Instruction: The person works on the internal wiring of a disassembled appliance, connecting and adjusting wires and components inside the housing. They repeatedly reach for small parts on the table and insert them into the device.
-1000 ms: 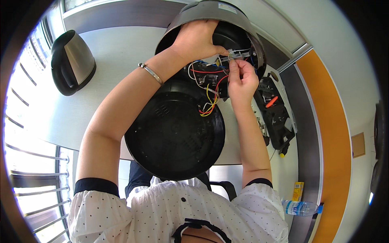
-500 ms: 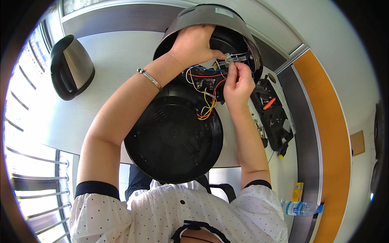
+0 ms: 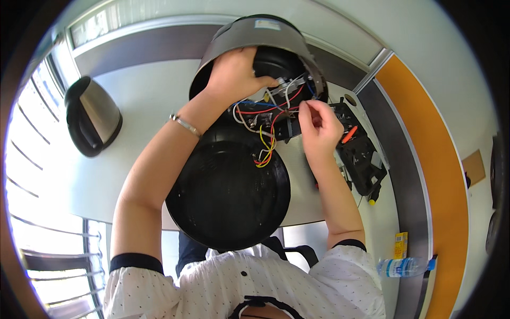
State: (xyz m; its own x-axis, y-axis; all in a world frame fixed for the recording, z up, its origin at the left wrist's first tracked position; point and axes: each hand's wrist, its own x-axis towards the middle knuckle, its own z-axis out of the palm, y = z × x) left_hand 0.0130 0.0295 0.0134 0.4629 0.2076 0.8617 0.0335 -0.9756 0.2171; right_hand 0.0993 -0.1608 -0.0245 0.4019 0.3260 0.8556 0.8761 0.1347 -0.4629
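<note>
A round grey-brown appliance housing (image 3: 260, 36), probably a rice cooker body, lies tipped with its open underside toward me. Inside it my left hand (image 3: 232, 77) reaches under the rim; the thumb stretches out to a pale fitting (image 3: 284, 84), while the other fingertips are hidden. Red, blue, white and yellow wires (image 3: 268, 133) run from the housing to a black round base cover (image 3: 226, 196) hanging over the table edge. Beside the wires, my right hand (image 3: 320, 125) is closed, thumb and forefinger pinched together. Whatever is between those fingertips is too small to tell.
An open black tool case (image 3: 361, 159) with an orange-handled tool (image 3: 349, 134) lies right of my right arm. At the left stands a steel-and-black kettle (image 3: 94, 117). A water bottle (image 3: 404, 267) and a yellow box (image 3: 401, 244) are at the lower right.
My right hand has drawn back from the pale fitting, toward me and outward, with its fingertips still together. The left thumb remains near the fitting. The whole view has shifted slightly.
</note>
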